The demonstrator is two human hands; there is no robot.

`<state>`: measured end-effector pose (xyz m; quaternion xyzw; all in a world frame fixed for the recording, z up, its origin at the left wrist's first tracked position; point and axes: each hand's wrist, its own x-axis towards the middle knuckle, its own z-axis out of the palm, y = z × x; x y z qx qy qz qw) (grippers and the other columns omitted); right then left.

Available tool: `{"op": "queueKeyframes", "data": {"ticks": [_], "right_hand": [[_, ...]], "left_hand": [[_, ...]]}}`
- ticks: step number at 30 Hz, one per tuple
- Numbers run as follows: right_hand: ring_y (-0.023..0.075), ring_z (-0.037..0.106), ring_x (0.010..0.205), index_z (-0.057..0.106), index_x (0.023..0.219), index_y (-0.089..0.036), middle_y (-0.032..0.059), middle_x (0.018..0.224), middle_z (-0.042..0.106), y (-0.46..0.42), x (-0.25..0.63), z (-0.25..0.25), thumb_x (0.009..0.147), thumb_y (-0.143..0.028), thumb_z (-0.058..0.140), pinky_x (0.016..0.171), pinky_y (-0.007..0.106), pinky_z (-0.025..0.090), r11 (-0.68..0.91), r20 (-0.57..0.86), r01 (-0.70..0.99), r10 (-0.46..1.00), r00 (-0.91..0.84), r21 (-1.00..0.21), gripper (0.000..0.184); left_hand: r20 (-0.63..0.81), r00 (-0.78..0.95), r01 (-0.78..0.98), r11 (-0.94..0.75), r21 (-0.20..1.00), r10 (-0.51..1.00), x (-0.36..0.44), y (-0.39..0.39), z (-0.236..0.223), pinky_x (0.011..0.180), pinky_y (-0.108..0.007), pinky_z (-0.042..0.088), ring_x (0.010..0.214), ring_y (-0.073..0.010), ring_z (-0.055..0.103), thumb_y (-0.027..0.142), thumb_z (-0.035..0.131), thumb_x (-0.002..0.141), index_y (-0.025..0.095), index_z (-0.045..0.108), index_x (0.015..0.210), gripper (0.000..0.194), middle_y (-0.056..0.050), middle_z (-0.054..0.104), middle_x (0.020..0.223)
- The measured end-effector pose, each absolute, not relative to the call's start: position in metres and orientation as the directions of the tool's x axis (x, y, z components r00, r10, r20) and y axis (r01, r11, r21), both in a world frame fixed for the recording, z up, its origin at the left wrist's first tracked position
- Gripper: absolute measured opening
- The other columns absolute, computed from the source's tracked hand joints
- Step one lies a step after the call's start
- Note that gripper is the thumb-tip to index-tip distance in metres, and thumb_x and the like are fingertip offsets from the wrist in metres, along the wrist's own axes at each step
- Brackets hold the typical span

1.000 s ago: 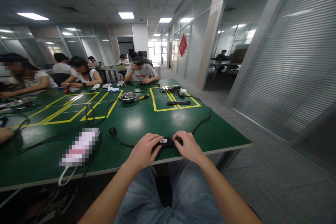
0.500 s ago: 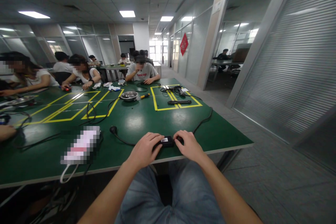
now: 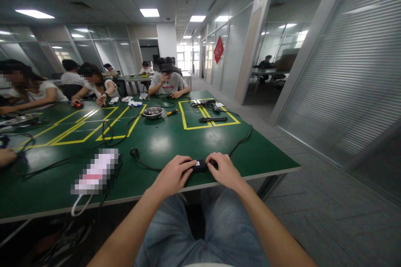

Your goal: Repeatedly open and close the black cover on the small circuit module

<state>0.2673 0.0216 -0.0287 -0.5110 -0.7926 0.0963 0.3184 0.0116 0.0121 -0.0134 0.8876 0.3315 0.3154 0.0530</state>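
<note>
A black power adapter (image 3: 198, 166) with a white label lies on the green table near its front edge. My left hand (image 3: 175, 173) is closed around the adapter's left part, the thumb along its near side. At its right end, my right hand (image 3: 223, 169) pinches a dark cable end (image 3: 213, 163); whether that end sits in the adapter is hidden by the fingers. From the left side a black cord runs out to a plug (image 3: 134, 152) lying on the table. Another black cable (image 3: 241, 141) leads away behind my right hand.
A phone-like blurred object (image 3: 97, 171) with a white strap lies to the left. Farther off are a metal bowl (image 3: 152, 112), a yellow-handled screwdriver (image 3: 172, 112), a black bar-shaped part (image 3: 213, 119) and coiled cables (image 3: 202, 104) within yellow tape. Several people sit around the table (image 3: 163, 146).
The view has shifted slightly. Both hands stay on the adapter and cable end, with hardly any movement. Across the table on the left, a co-worker's hand has lifted a little.
</note>
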Motion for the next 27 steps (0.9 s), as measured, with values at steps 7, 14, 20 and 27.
{"op": "queueKeyframes", "data": {"ticks": [7, 14, 20, 27], "right_hand": [[0.0244, 0.065, 0.096, 0.071, 0.096, -0.025, 0.0028, 0.095, 0.074, 0.021, 0.268, -0.025, 0.096, -0.012, 0.063, 0.093, 0.039, 0.042, 0.452, 0.391, 0.755, 0.877, -0.278, -0.476, 0.015], [0.0241, 0.066, 0.096, 0.072, 0.1, -0.025, 0.0031, 0.096, 0.074, 0.019, 0.268, -0.022, 0.099, -0.019, 0.067, 0.093, 0.039, 0.043, 0.457, 0.38, 0.751, 0.878, -0.293, -0.477, 0.008], [0.0265, 0.066, 0.104, 0.078, 0.118, -0.028, 0.0044, 0.104, 0.074, 0.016, 0.266, -0.019, 0.099, -0.03, 0.078, 0.094, 0.04, 0.045, 0.474, 0.358, 0.754, 0.872, -0.332, -0.455, 0.02], [0.0284, 0.069, 0.112, 0.08, 0.126, -0.028, 0.0073, 0.112, 0.076, 0.019, 0.264, -0.021, 0.101, -0.035, 0.078, 0.097, 0.041, 0.047, 0.471, 0.325, 0.759, 0.878, -0.352, -0.449, 0.026]], "left_hand": [[0.53, 0.537, 0.576, -0.744, 0.339, 0.657, 0.012, 0.016, -0.013, 0.103, -0.041, 0.062, 0.113, -0.0252, 0.073, 0.024, 0.057, 0.11, 0.027, 0.076, 0.133, 0.03, -0.009, 0.078, 0.125], [0.576, 0.23, 0.747, -0.521, 0.413, 0.785, 0.003, 0.038, -0.027, 0.098, -0.046, 0.061, 0.107, -0.0294, 0.074, 0.023, 0.058, 0.107, 0.023, 0.071, 0.122, 0.02, -0.01, 0.078, 0.114], [0.552, 0.216, 0.795, -0.474, 0.38, 0.805, 0.005, 0.038, -0.026, 0.107, -0.051, 0.057, 0.118, -0.0324, 0.069, 0.019, 0.061, 0.103, 0.021, 0.075, 0.103, 0.014, -0.013, 0.076, 0.124], [0.459, 0.415, 0.757, -0.578, 0.304, 0.786, 0.01, 0.014, -0.015, 0.098, -0.041, 0.061, 0.11, -0.0294, 0.073, 0.036, 0.075, 0.099, 0.025, 0.08, 0.116, 0.021, -0.01, 0.079, 0.119]]}}
